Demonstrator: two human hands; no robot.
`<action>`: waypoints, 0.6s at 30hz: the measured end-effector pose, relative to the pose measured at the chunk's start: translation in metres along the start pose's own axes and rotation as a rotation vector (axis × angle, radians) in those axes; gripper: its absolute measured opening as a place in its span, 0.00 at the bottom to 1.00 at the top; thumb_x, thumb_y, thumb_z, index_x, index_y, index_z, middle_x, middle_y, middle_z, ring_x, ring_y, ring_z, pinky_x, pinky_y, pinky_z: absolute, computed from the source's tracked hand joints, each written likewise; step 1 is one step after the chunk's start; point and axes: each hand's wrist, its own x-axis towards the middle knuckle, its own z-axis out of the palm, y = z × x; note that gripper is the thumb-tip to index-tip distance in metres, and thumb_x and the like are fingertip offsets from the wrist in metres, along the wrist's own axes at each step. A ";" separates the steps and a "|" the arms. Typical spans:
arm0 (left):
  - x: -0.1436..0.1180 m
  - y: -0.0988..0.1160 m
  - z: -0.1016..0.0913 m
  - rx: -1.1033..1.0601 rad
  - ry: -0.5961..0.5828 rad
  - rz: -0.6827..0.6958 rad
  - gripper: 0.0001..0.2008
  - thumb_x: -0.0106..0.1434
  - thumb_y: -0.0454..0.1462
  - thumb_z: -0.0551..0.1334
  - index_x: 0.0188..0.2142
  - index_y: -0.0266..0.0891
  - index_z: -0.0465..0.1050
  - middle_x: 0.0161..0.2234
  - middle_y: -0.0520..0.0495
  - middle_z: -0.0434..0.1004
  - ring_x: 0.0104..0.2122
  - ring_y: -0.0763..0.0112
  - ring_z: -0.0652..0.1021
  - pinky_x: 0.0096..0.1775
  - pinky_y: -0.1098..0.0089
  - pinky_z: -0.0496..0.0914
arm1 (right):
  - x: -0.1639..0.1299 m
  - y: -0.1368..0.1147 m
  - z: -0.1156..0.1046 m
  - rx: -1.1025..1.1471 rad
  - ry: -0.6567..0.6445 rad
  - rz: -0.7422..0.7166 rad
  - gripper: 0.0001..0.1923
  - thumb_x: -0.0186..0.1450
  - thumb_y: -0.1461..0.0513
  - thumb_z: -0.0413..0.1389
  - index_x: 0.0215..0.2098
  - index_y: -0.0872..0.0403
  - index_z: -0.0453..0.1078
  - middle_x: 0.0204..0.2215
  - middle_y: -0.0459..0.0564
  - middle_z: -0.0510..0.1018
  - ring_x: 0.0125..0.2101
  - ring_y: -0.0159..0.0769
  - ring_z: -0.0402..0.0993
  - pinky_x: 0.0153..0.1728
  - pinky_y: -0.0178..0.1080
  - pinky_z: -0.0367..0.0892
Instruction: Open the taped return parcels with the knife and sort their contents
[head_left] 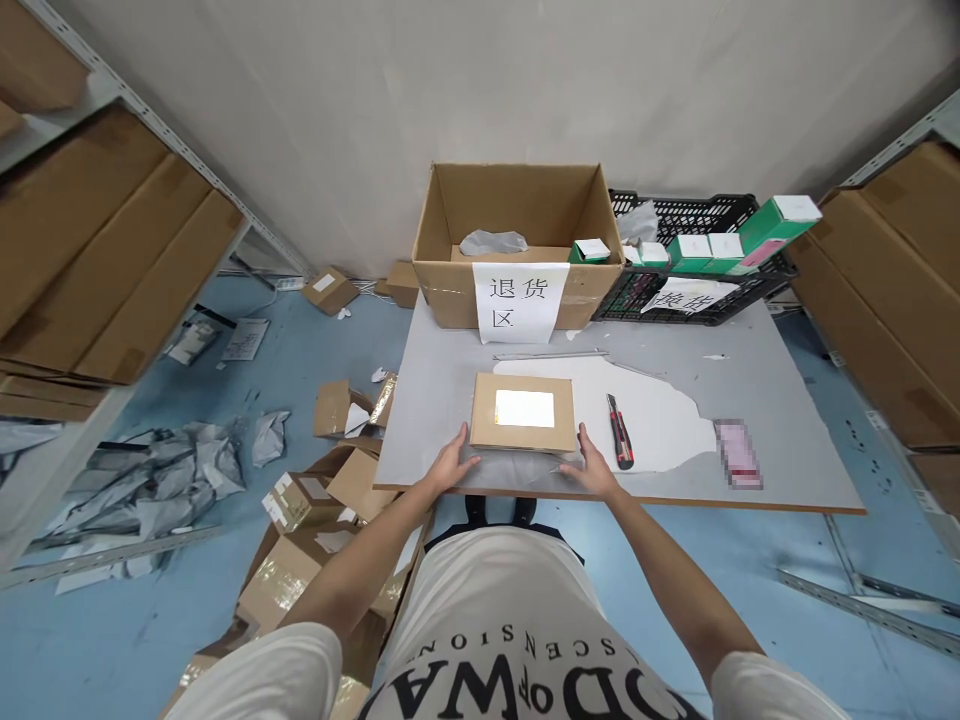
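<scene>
A small flat cardboard parcel (523, 411) with a white label lies on the grey table (780, 400) near its front edge. My left hand (450, 463) rests at the parcel's near left corner, fingers spread and touching it. At the near right corner my right hand (592, 468) touches the parcel the same way. Under the parcel lies a thin clear or grey plastic sheet (517, 466). Neither hand has lifted anything.
A red and black utility knife (619, 432) lies just right of the parcel. Behind stands an open cardboard box (517, 240) with a paper sign, and a black crate (690, 250) holding green and white boxes. Boxes and grey bags litter the floor at left; shelves flank both sides.
</scene>
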 end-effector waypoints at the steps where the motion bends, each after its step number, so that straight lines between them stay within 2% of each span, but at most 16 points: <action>1: -0.001 -0.001 0.004 0.018 -0.004 0.023 0.43 0.57 0.47 0.60 0.66 0.36 0.44 0.64 0.40 0.52 0.62 0.59 0.57 0.62 0.59 0.52 | -0.002 -0.001 0.004 -0.019 0.001 0.005 0.55 0.54 0.50 0.60 0.68 0.47 0.30 0.65 0.52 0.52 0.63 0.46 0.51 0.60 0.53 0.52; 3: -0.001 -0.002 0.011 0.038 0.002 0.063 0.35 0.61 0.45 0.55 0.65 0.36 0.48 0.62 0.43 0.57 0.62 0.61 0.58 0.61 0.59 0.53 | -0.001 -0.006 0.012 -0.035 -0.007 0.010 0.47 0.59 0.53 0.56 0.68 0.49 0.33 0.62 0.53 0.59 0.59 0.45 0.59 0.58 0.51 0.57; 6: 0.004 0.000 0.017 0.048 0.026 0.069 0.28 0.63 0.43 0.51 0.62 0.36 0.56 0.58 0.43 0.66 0.60 0.62 0.63 0.60 0.58 0.57 | 0.002 -0.017 0.019 -0.068 -0.009 0.060 0.33 0.63 0.56 0.50 0.65 0.50 0.47 0.52 0.54 0.73 0.50 0.45 0.70 0.51 0.49 0.64; 11: 0.004 0.010 0.014 0.041 0.055 0.007 0.22 0.63 0.44 0.50 0.52 0.37 0.69 0.48 0.41 0.75 0.51 0.58 0.73 0.55 0.57 0.63 | 0.002 -0.033 0.018 -0.135 -0.021 0.135 0.22 0.65 0.58 0.47 0.57 0.49 0.60 0.45 0.50 0.77 0.46 0.41 0.73 0.47 0.40 0.66; 15: 0.007 0.035 -0.004 0.068 0.106 0.000 0.20 0.63 0.47 0.51 0.47 0.39 0.72 0.48 0.43 0.76 0.49 0.58 0.74 0.51 0.61 0.66 | 0.011 -0.051 -0.003 -0.160 -0.041 0.121 0.18 0.64 0.58 0.49 0.52 0.51 0.65 0.40 0.50 0.79 0.42 0.41 0.75 0.44 0.39 0.67; 18: 0.019 0.067 -0.030 0.217 0.061 0.003 0.20 0.63 0.48 0.50 0.39 0.39 0.75 0.38 0.43 0.79 0.40 0.59 0.77 0.43 0.66 0.67 | 0.030 -0.071 -0.034 -0.162 -0.103 0.062 0.13 0.63 0.58 0.52 0.45 0.53 0.69 0.40 0.52 0.79 0.42 0.41 0.75 0.42 0.37 0.67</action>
